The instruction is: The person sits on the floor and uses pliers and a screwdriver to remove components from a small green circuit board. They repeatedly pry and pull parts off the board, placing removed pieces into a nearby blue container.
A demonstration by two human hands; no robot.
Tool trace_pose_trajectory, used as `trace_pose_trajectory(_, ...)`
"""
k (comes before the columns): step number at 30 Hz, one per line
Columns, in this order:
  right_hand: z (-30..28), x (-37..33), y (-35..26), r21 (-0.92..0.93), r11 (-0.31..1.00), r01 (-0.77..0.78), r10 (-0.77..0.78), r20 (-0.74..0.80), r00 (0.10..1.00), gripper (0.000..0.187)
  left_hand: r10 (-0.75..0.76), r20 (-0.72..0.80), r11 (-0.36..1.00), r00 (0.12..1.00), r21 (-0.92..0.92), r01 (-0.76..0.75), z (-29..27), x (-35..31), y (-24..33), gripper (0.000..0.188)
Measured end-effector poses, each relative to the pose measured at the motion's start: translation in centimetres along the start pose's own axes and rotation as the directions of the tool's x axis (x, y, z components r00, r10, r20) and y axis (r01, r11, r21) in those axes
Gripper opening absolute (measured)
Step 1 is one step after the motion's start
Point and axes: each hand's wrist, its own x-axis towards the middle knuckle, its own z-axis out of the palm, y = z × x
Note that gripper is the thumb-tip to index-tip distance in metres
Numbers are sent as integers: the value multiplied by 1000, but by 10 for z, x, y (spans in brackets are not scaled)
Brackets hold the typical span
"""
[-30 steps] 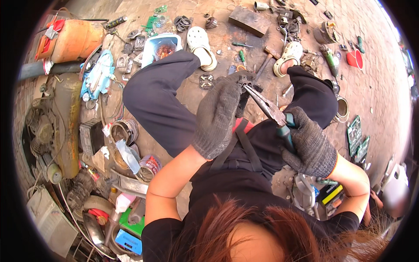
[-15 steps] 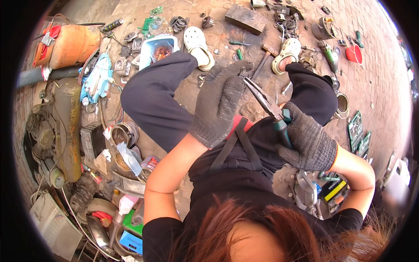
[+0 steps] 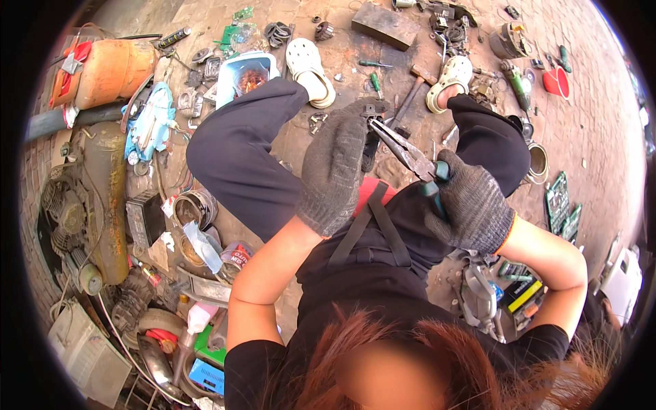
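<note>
Pliers point(image 3: 404, 149) are sitting between the two gloved hands, above the person's lap, their long grey jaws pointing up and left toward a small dark piece that the left hand point(image 3: 336, 165) is pinching at its fingertips. What that piece is cannot be made out; it is tiny and mostly hidden by the glove. The right hand point(image 3: 470, 202) is clenching round the green-sleeved handles, so the jaws appear to be biting on or right at the piece. Judging from this, the gripping is under way and nothing has visibly come free yet. A red strap buckle point(image 3: 374, 194) is lying on the dark trousers just beneath. Farther out, a hammer point(image 3: 413, 90), two white clogs point(image 3: 309, 68) and scattered scrap metal are lying on the brick ground point(image 3: 588, 137).
</note>
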Motion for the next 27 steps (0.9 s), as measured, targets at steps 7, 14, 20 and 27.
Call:
trace_pose_trajectory(7, 2, 7, 26, -5, 994, 108, -107, 26, 994, 26, -14, 20, 999, 1000, -34, 14, 0, -3, 3, 37)
trace_pose_trajectory(14, -8, -7, 23, 419, 905, 77, -74, -24, 997, 28, 57, 87, 996, 995, 65, -63, -2, 4, 9, 35)
trace_pose_trajectory(20, -17, -10, 16, 321, 943, 84, -11, -222, 975, 28, 163, 38, 975, 986, 146, -167, 0, 7, 9, 43)
trace_pose_trajectory(27, -28, -9, 3, 441, 829, -344, 233, 286, 929, 34, 238, 50, 918, 970, 314, -241, 7, 9, 6, 37)
